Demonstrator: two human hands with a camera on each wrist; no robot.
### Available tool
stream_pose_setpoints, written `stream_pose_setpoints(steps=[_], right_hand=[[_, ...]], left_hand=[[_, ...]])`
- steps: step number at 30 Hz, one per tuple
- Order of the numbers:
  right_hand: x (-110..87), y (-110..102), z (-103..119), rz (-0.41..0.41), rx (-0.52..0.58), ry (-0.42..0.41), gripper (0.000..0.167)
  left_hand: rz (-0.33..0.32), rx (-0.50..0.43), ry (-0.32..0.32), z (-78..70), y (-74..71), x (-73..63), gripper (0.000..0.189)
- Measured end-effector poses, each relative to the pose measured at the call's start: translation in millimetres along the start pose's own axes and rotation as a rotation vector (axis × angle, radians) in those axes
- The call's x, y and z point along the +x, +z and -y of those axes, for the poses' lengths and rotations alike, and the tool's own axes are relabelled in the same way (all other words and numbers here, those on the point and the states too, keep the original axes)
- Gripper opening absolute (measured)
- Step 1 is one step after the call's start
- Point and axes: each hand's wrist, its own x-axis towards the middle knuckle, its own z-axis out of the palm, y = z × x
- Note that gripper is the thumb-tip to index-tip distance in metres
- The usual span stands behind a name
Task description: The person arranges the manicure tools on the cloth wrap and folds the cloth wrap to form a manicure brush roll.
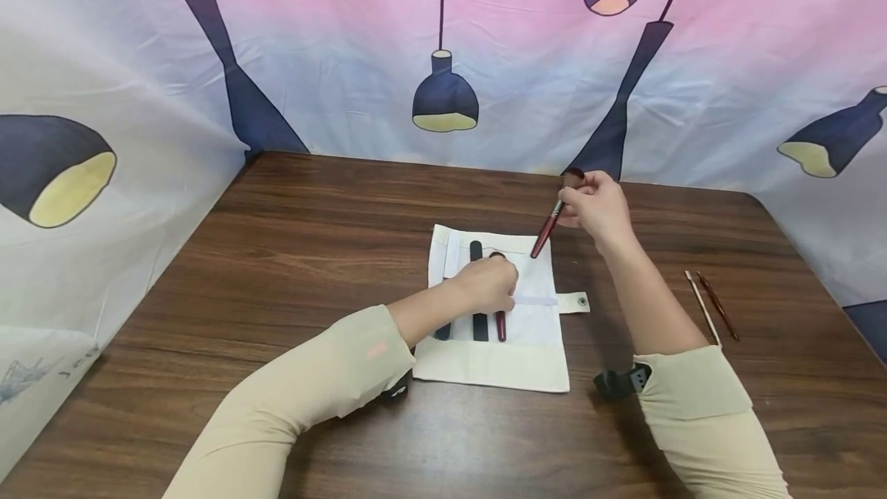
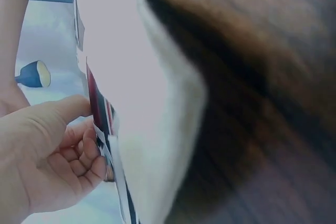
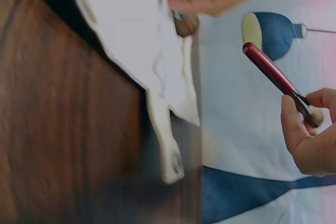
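A white fabric brush roll (image 1: 492,368) lies unfolded on the table. My left hand (image 1: 485,283) is over its middle, with curled fingers pinching the elastic strap (image 1: 537,301) beside a red-handled makeup brush (image 1: 502,326). Part of that brush is hidden under the hand. Two dark flat tools stand to its left, one a black strip (image 1: 480,326). Up and to the right, my right hand (image 1: 597,206) pinches another red-handled makeup brush (image 1: 547,233) near its bristles. Its handle end points down toward the roll; in the right wrist view the red handle (image 3: 270,69) is fully visible.
Two thin sticks, one pale (image 1: 703,306) and one brown (image 1: 718,306), lie on the wooden table (image 1: 312,252) at the right. A snap tab (image 1: 574,303) extends from the roll's right side. A cloth backdrop with printed lamps (image 1: 346,60) hangs behind the table.
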Motion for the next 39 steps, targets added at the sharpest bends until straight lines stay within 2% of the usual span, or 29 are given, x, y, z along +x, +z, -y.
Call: stream_pose_setpoints(steps=[3, 6, 12, 16, 19, 24, 31, 36, 39], right_hand=[[2.0, 10.2, -4.1, -0.031, -0.001, -0.007, 0.029], [3.5, 17.2, -9.4, -0.027, -0.066, -0.009, 0.036], [3.4, 25.0, -22.2, 0.061, -0.249, 0.037, 0.044], [2.6, 28.1, -28.0, 0.116, -0.324, 0.056, 0.047], [2.2, 29.7, -30.3, 0.12, -0.359, 0.056, 0.047], [4.3, 31.9, -32.0, 0.124, -0.39, 0.076, 0.038], [5.6, 35.2, -35.6, 0.184, -0.386, 0.137, 0.035], [4.1, 36.7, -38.4, 0.205, -0.383, 0.155, 0.021], [3.1, 37.8, -39.8, 0.225, -0.39, 0.177, 0.021]], left_hand=[[-0.003, 0.023, 0.007, -1.7, 0.8, -0.1, 0.019], [-0.027, 0.029, 0.016, -0.5, 2.9, -0.9, 0.02], [-0.071, -0.035, 0.031, 4.7, 7.2, -5.3, 0.018], [-0.079, -0.055, 0.032, 6.4, 8.0, -7.6, 0.015], [-0.085, -0.061, 0.039, 6.7, 7.5, -8.7, 0.011], [-0.092, -0.066, 0.049, 6.6, 6.9, -9.9, 0.009], [-0.095, -0.08, 0.036, 6.5, 7.3, -10.5, 0.01], [-0.094, -0.086, 0.031, 5.9, 6.7, -11.1, 0.011], [-0.09, -0.082, 0.029, 5.7, 6.5, -10.9, 0.013]])
